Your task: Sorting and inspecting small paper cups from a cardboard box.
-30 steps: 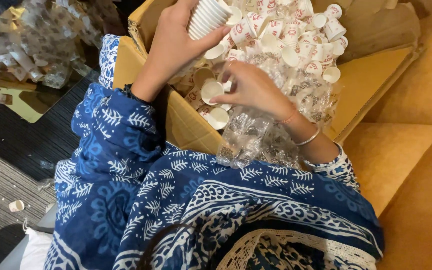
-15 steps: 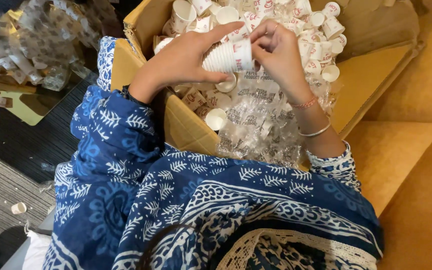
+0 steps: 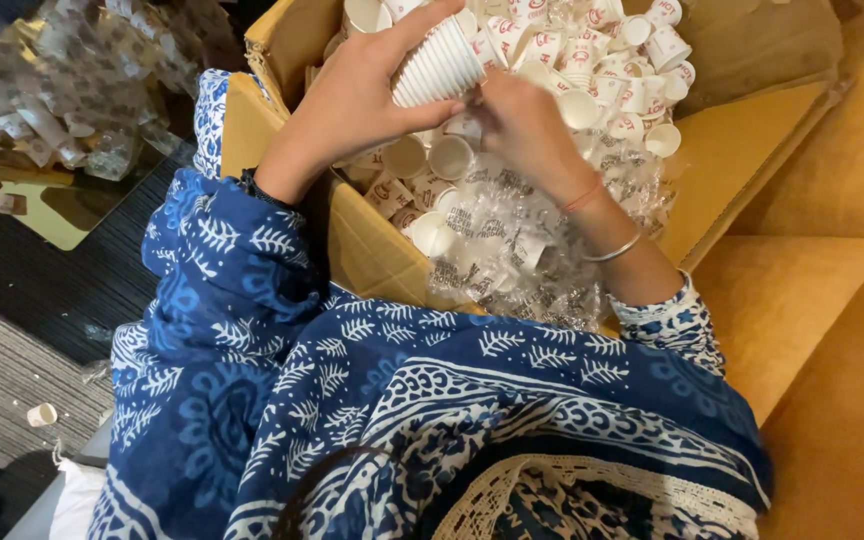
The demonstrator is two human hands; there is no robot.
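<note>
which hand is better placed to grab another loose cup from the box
Right. The right hand is low among the loose cups in the cardboard box, while the left hand already grips a cup stack.

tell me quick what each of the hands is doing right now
Left hand: closed around a stack of paper cups.
Right hand: fingers curled at the stack's mouth; grip cannot be told.

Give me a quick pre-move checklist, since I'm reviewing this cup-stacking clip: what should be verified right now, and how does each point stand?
1. Left hand grips the stack of paper cups: ok.
2. Stack's open end faces the right hand: ok.
3. Right hand holds a cup ready: cannot tell, fingers hide it.
4. Loose cups within reach in the cardboard box: ok.
5. Clear plastic wrap kept off the loose cups: not ok.
6. No cup on the floor: not ok, stray cup lies there.
</note>
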